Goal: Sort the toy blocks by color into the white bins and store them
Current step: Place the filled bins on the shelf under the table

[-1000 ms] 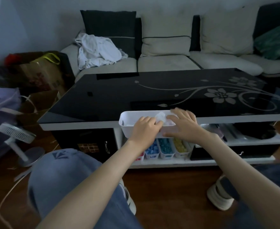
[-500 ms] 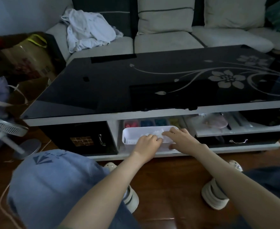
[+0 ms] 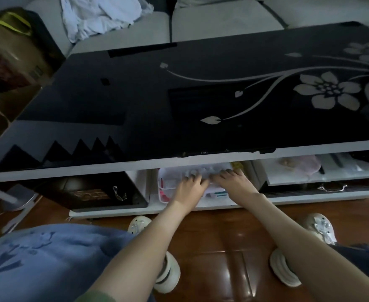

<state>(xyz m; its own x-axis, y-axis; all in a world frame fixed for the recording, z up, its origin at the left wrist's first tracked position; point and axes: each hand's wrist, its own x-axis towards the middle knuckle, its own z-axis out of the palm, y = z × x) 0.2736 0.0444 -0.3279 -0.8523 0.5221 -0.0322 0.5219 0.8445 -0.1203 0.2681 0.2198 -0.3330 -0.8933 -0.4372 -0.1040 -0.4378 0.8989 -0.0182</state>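
Note:
A white bin (image 3: 168, 182) sits under the black glass table top (image 3: 179, 94), on top of the other bins on the lower shelf (image 3: 201, 207). Both my hands press on its near side. My left hand (image 3: 191, 185) lies on the bin's front with fingers curled over the rim. My right hand (image 3: 231, 180) rests beside it, fingers spread along the rim. Red blocks (image 3: 165, 194) show through the bin wall at the left, and a bit of yellow (image 3: 236, 165) peeks at the back right. Most bin contents are hidden by my hands and the table edge.
A dark cabinet (image 3: 92, 192) with a metal handle fills the shelf's left side; a drawer with a handle (image 3: 331, 188) and clutter lies to the right. My knees and white shoes (image 3: 318, 227) stand on the wooden floor. A sofa (image 3: 212, 22) with white cloth is behind.
Both hands carried the white bin down from the table edge and pushed it in under the table top, above the other bins. The view tilted downward and closer.

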